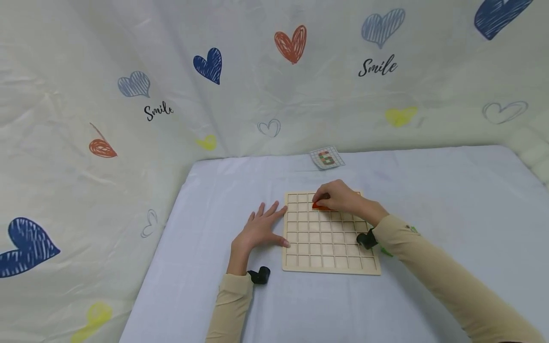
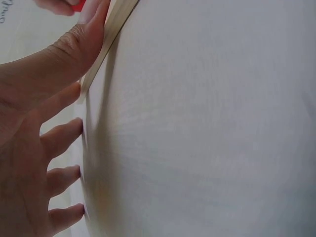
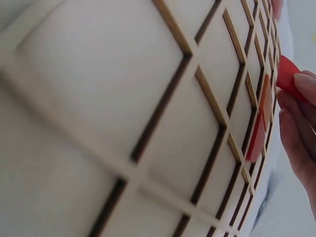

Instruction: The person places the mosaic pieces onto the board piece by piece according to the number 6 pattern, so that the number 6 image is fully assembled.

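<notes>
R hand (image 1: 339, 196) pinches red piece (image 3: 288, 78) nr far edge of board (image 1: 315, 249); L hand (image 1: 260, 230), fingers wide, touches L edge. Prob. best: brace board, lower piece square.

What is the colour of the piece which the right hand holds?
The piece is red; it shows best in the right wrist view.

Left fingers (image 2: 63, 137) spread, right fingers (image 3: 295, 140) pinching
</notes>
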`<state>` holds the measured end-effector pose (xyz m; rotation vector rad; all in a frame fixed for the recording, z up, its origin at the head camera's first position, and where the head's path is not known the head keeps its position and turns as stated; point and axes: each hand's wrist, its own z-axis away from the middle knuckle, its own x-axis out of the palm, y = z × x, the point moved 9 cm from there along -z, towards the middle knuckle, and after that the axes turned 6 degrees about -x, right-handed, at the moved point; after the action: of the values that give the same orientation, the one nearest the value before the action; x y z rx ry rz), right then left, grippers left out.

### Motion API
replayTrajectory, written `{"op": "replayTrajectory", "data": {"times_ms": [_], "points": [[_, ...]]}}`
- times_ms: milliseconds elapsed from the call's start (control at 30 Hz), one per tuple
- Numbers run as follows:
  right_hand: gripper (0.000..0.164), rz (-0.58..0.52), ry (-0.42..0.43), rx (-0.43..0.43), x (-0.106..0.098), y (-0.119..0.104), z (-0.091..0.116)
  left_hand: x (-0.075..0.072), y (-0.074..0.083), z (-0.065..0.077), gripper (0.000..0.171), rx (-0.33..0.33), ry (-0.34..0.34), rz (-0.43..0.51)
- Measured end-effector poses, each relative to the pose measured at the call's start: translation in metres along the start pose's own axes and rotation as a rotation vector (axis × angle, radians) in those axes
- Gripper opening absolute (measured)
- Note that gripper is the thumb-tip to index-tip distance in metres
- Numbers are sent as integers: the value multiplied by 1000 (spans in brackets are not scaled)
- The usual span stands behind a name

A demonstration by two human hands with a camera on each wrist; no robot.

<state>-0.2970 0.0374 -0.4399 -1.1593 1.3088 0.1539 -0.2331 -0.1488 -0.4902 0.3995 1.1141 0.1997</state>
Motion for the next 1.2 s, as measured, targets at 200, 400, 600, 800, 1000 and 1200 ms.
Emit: {"op": "replayTrajectory", "data": {"times_ms": [200,400,600,800,1000,1200], "points": [[9,7,-16,15,10,2,-10,-2,0,1,106,5,-2,11],[10,32,-5,-1,12,3,-11,-2,2,1,106,11,8,7],[9,20,-27,30,14,8,-11,-3,3,2,106,10,5,16],[9,67,-24,-33,12,2,-12,-3,3,1,106,1,1,21],[9,94,-25,-53,11,1,-13,-3,4,0,106,-2,0,17],[11,82,-33,-61,9,-1,-12,-3,6,1,105,-11,-6,23]]}}
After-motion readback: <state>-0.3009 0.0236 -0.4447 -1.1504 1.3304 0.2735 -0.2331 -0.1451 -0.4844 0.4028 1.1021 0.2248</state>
